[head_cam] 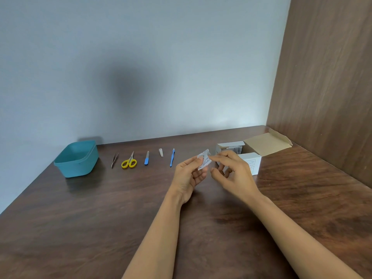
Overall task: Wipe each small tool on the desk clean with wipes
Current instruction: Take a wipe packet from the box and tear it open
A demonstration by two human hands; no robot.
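Bare forearms nearest, reaching in from the bottom edge over the dark wooden desk (90, 228). Meeting above it, near the middle: left hand (187, 178) and right hand (234, 174), both on one small printed wipe sachet (203, 161). Pinched along its left side between left thumb and curled fingers. Nipped at its right edge by right forefinger and thumb, with the other right fingers loosely bent. Held in the air, clear of the desk, just in front of the open white box (250, 161) on the right. Looks like the tearing-open step, with no tool wiped yet.

Well apart to the left, lying in a row near the wall: tweezers (114, 160), yellow-handled scissors (129, 162), blue-handled file (146, 159), nail clipper (160, 153) and thin blue-handled tool (171, 158). Further left again, a teal tub (77, 160).

Risks from here:
- May resist tearing or rip crookedly with a slipping pinch on slick wrapping.
- Could tear through the wipe itself with a grip too far in from the edge.
- Could drop the wipe onto the desk, dirtying it before use, with too sharp a pull.
- Could nudge the box with the right knuckles, close as they are.

Hard to make out:
- Already torn or sealed: impossible to tell, though the top corner looks bent.
- Print on sachet and box too small to read.
- Part of the box front hidden behind the right hand, and its contents only glimpsed, seemingly more sachets.
- Inside of the tub out of sight.
- Working end of the thin blue-handled tool too small to identify.
- Elbows cut off at the frame's bottom.
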